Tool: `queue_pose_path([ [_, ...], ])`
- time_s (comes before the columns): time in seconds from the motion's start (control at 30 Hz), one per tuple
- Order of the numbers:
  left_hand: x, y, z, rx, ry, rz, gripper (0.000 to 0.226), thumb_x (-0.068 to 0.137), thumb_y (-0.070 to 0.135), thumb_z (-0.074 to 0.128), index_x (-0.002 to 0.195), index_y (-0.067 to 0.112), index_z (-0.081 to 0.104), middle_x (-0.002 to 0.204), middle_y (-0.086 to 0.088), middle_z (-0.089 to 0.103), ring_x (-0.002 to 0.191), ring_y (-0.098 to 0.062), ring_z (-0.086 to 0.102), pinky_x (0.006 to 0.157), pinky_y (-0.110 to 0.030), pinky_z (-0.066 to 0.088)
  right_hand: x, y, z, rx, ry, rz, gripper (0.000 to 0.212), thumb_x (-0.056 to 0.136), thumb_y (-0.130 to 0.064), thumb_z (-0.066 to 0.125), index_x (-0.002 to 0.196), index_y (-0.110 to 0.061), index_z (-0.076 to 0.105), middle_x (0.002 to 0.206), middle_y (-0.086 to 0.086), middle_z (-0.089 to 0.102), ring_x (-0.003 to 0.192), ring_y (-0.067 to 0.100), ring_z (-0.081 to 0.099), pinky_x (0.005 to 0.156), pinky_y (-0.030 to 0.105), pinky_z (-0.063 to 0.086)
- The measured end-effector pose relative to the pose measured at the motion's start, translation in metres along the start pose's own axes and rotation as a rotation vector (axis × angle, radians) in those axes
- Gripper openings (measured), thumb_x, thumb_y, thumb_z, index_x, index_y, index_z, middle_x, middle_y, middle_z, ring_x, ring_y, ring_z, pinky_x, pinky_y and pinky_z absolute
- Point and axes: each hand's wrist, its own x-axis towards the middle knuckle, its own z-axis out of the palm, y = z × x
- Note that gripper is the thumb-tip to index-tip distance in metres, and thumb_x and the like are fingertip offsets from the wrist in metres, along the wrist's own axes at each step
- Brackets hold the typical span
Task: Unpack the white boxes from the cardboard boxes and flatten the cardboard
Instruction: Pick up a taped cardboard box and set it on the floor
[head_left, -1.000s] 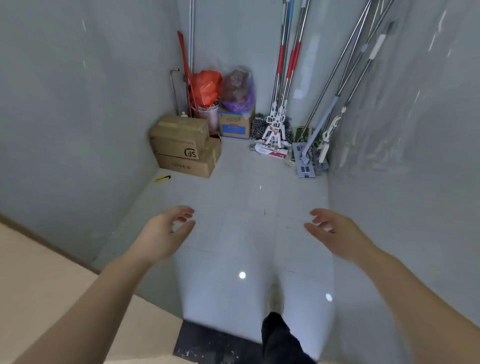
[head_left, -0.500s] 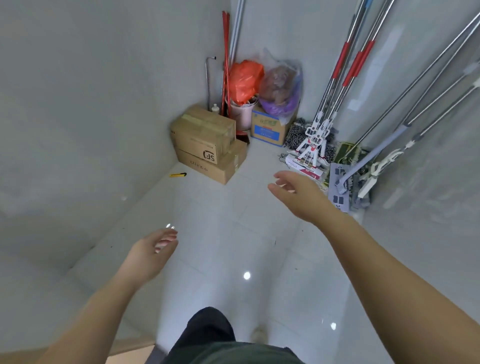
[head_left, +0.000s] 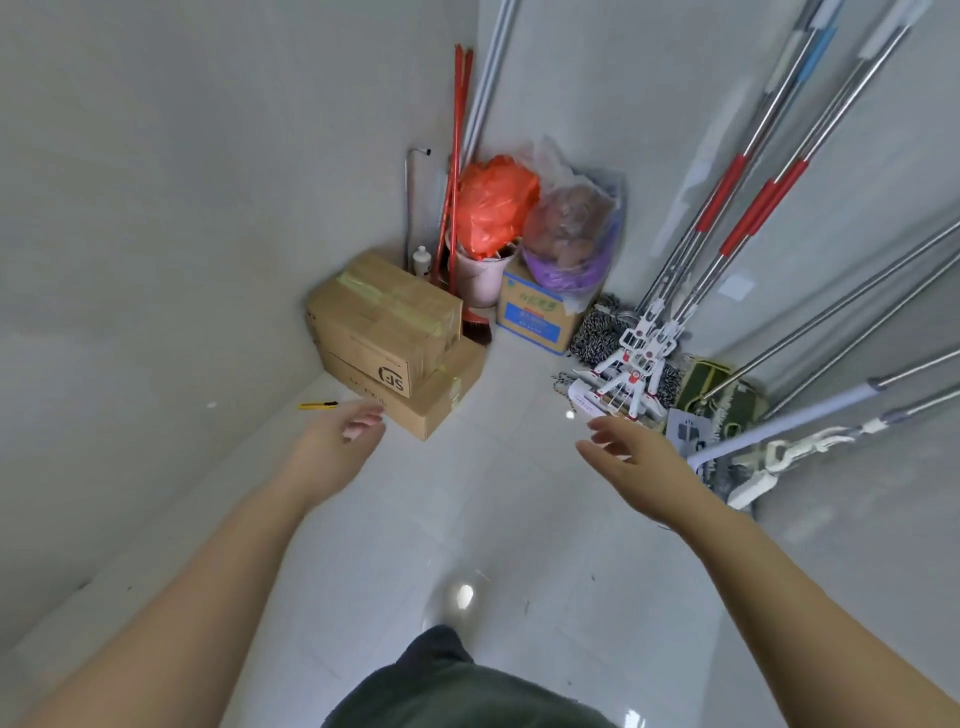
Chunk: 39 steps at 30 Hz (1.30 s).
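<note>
In the far left corner of a narrow white-tiled room, two taped cardboard boxes (head_left: 384, 332) are sitting stacked against the wall, the upper one (head_left: 382, 317) lying on the lower one (head_left: 426, 397). A yellow knife (head_left: 318, 405) is lying on the floor (head_left: 467, 509) just left of them. The left hand (head_left: 337, 441) is reaching out near the lower box, fingers loosely curled and holding nothing. The right hand (head_left: 631, 454) is stretching forward, fingers relaxed, also holding nothing. Mops (head_left: 639, 358) are leaning on the right wall.
</note>
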Motion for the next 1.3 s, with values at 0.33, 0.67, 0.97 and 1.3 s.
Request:
queue_pose_path([
  [0.33, 0.216, 0.095, 0.033, 0.006, 0.041, 0.063, 0.015, 0.092, 0.021, 0.059, 0.106, 0.025, 0.062, 0.100, 0.016, 0.062, 0.100, -0.010, 0.060, 0.090, -0.026, 0.046, 0.191, 0.034, -0.084, -0.006, -0.039, 0.023, 0.035, 0.090, -0.036, 0.062, 0.120, -0.018, 0.062, 0.106, -0.001, 0.063, 0.091, 0.013, 0.060, 0.075, 0.024, 0.043],
  [0.67, 0.302, 0.148, 0.132, 0.080, 0.213, -0.179, 0.014, 0.093, 0.027, 0.056, 0.106, 0.028, 0.062, 0.099, 0.016, 0.063, 0.097, -0.005, 0.059, 0.087, -0.023, 0.043, 0.427, 0.046, -0.173, -0.035, -0.252, -0.246, 0.036, 0.087, -0.039, 0.063, 0.114, -0.017, 0.063, 0.101, 0.000, 0.063, 0.084, 0.018, 0.061, 0.077, 0.029, 0.050],
  [0.97, 0.348, 0.152, 0.140, 0.007, 0.427, -0.361, 0.014, 0.093, 0.023, 0.057, 0.105, 0.027, 0.062, 0.098, 0.019, 0.062, 0.094, 0.005, 0.058, 0.076, -0.005, 0.037, 0.565, -0.043, -0.170, -0.139, -0.420, -0.546, 0.043, 0.090, -0.040, 0.060, 0.127, -0.019, 0.057, 0.115, -0.004, 0.062, 0.098, 0.009, 0.058, 0.081, 0.020, 0.037],
  [1.3, 0.490, 0.096, 0.093, -0.144, 0.603, -0.521, 0.022, 0.093, 0.022, 0.055, 0.114, 0.020, 0.064, 0.104, 0.007, 0.064, 0.097, -0.008, 0.059, 0.085, -0.023, 0.043, 0.721, -0.130, -0.095, -0.334, -0.581, -0.681, 0.047, 0.089, -0.039, 0.061, 0.130, -0.017, 0.055, 0.119, 0.000, 0.062, 0.101, 0.013, 0.058, 0.085, 0.024, 0.040],
])
